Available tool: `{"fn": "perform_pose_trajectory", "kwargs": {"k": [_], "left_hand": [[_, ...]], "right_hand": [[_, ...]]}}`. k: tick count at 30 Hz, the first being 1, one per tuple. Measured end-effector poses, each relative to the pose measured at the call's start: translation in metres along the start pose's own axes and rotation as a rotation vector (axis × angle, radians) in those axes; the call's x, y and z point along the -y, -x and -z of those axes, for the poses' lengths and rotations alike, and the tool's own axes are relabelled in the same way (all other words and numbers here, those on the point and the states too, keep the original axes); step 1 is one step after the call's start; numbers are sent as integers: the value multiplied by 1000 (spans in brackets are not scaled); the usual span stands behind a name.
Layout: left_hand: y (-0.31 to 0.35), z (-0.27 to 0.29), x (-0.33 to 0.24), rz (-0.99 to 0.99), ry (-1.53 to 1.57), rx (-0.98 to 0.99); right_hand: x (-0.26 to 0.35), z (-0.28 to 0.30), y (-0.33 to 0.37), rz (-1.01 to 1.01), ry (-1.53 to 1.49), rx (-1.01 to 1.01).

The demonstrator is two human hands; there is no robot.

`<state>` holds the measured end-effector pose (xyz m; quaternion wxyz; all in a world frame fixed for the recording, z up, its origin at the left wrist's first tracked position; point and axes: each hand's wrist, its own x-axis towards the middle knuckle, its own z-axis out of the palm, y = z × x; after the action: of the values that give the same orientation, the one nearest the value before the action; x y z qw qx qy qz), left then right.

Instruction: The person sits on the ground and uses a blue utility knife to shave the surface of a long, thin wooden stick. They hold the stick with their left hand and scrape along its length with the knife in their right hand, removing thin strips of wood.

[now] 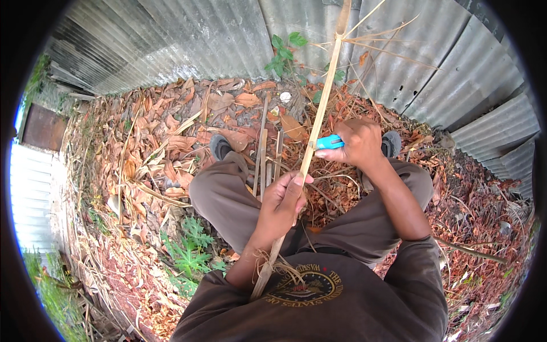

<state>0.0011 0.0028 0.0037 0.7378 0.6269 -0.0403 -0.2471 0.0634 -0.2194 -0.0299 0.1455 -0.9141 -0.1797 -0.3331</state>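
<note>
The left grip (283, 200) was clasped around a long, pale wooden strip (323, 111), which slanted from the dark shirt (367, 305) up toward a corrugated metal wall (182, 45). The right grip (360, 141) was wrapped around a bright blue tool (329, 142), its end against the strip, beyond the left grip. Narrow slats (263, 154) were beside the left leg (225, 185), among dry brown leaves (162, 142).

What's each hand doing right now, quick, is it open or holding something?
Left hand: closed, holding a long, thin, pale wooden strip.
Right hand: closed, holding a bright blue, plastic-looking cutting tool.
</note>
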Motion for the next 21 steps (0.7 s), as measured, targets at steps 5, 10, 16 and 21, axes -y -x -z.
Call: {"fn": "perform_pose_trajectory", "kwargs": {"k": [5,10,16,21], "left_hand": [[0,-2,0,7,-16,5],[12,-3,9,72,18,79],[26,-11,18,111,-6,146],[15,-11,11,58,-23,119]], "right_hand": [[-28,-4,-13,-87,32,48],[-88,-1,-34,-231,167,46],[-163,3,-36,-317,242,-74],[-128,14,-44,-610,-7,98]]}}
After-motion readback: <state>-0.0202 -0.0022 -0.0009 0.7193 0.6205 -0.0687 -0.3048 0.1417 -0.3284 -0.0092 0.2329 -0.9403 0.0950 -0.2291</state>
